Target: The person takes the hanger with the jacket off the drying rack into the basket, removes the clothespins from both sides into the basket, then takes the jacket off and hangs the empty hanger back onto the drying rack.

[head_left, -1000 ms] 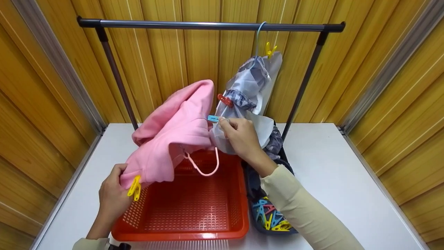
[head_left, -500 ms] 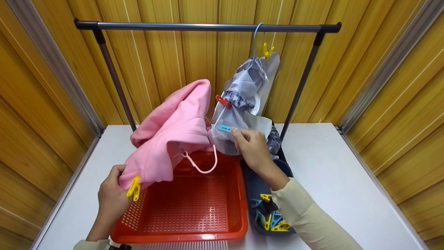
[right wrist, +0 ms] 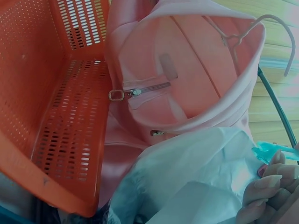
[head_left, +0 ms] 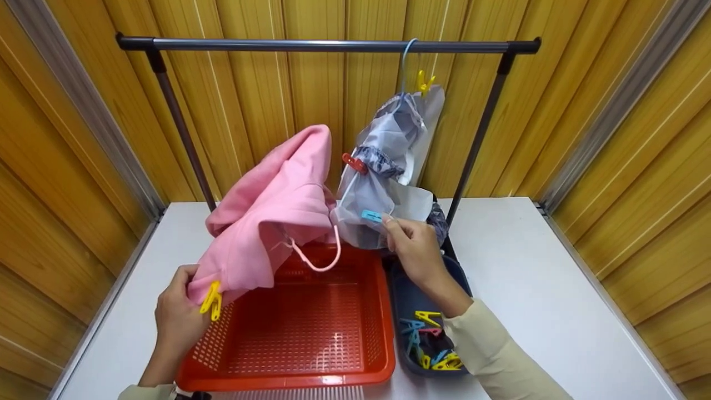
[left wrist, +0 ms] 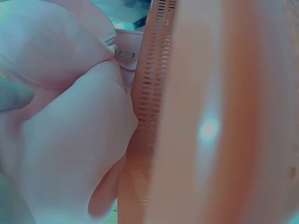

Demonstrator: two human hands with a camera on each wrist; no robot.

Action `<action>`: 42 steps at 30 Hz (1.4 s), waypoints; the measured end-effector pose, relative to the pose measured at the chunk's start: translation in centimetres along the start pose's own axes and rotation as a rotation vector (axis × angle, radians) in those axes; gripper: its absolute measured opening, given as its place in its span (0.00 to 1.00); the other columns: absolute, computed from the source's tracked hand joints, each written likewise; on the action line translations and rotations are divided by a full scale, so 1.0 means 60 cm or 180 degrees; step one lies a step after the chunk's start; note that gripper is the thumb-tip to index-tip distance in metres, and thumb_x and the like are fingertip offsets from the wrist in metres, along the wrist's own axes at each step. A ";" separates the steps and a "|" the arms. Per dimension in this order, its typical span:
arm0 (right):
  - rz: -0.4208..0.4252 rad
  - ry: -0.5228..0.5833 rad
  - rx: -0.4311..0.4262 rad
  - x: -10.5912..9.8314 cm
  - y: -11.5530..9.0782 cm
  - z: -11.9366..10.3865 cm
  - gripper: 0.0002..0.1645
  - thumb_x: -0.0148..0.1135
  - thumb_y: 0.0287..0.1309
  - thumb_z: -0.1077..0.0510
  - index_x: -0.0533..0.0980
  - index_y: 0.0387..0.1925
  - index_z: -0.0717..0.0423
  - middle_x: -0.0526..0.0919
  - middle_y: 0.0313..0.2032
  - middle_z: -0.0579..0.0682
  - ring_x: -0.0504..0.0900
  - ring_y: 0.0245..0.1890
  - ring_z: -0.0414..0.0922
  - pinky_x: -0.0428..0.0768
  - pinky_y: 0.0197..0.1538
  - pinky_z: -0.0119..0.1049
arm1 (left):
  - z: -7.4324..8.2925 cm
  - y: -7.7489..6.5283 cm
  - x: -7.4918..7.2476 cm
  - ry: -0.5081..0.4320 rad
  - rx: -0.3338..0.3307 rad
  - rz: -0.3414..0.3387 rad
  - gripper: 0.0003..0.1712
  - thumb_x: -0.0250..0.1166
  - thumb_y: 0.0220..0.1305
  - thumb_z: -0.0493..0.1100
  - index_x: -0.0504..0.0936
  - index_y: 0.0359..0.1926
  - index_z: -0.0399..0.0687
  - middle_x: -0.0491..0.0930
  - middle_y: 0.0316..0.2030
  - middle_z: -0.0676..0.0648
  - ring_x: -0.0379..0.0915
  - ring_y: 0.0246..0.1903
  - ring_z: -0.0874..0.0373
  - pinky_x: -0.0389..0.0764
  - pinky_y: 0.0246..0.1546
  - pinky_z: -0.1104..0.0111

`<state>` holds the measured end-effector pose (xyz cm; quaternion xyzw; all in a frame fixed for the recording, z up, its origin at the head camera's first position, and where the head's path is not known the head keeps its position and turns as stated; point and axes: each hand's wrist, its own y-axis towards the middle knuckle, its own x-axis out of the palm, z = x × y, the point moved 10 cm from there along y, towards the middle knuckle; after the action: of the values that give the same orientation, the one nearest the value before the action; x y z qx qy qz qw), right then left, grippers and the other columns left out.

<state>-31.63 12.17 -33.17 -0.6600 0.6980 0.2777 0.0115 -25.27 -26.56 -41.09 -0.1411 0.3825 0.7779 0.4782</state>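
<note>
In the head view my left hand [head_left: 180,305] grips the lower left part of a pink zip garment [head_left: 261,222]. Beside those fingers a yellow clothespin [head_left: 211,303] is clipped on the cloth. A pale hanger hook [head_left: 331,261] curves out of the garment's neck opening. The right wrist view shows the opening with a metal zipper [right wrist: 140,91] and the hanger [right wrist: 279,21]. Between thumb and fingers, my right hand [head_left: 414,244] pinches a blue clothespin [head_left: 371,216], apart from the pink cloth and in front of a hanging grey-white garment [head_left: 375,191].
Below the garment stands a red perforated basket [head_left: 294,382]. A dark blue bin [head_left: 408,297] with several clothespins adjoins its right side. Behind is a clothes rack [head_left: 278,45]; the grey-white garment hangs there, with a red clothespin [head_left: 354,163] and a yellow clothespin [head_left: 425,81].
My right hand has moved right and down with the blue clothespin, away from the pink garment's edge. My left hand keeps its grip, almost still. The view has shifted slightly.
</note>
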 end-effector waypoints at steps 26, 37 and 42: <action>0.0012 -0.0349 0.0021 -0.043 -0.013 0.056 0.27 0.55 0.66 0.54 0.72 0.11 0.59 0.68 0.12 0.41 0.61 0.16 0.37 0.59 0.23 0.30 | -0.005 0.005 0.005 -0.0025 -0.0235 0.0034 0.25 0.73 0.50 0.37 0.75 0.49 0.41 0.82 0.38 0.41 0.76 0.33 0.50 0.74 0.34 0.76; 0.0055 -0.0560 0.0203 -0.066 -0.025 0.092 0.25 0.58 0.64 0.52 0.71 0.11 0.53 0.70 0.12 0.42 0.63 0.14 0.36 0.61 0.23 0.30 | -0.007 0.006 0.006 -0.0057 -0.0334 -0.0012 0.24 0.72 0.51 0.37 0.75 0.50 0.42 0.83 0.39 0.41 0.76 0.34 0.50 0.74 0.33 0.73; 0.0063 -0.0636 0.0184 -0.071 -0.031 0.105 0.25 0.58 0.64 0.52 0.71 0.11 0.52 0.69 0.12 0.42 0.63 0.14 0.37 0.61 0.23 0.30 | -0.004 0.007 0.004 -0.0085 -0.0287 0.0019 0.24 0.73 0.51 0.37 0.75 0.49 0.41 0.83 0.39 0.40 0.76 0.34 0.50 0.74 0.33 0.72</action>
<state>-31.53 18.64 -37.55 -0.6215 0.7075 0.3220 0.0974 -25.75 -26.67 -41.19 -0.1510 0.3411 0.7976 0.4741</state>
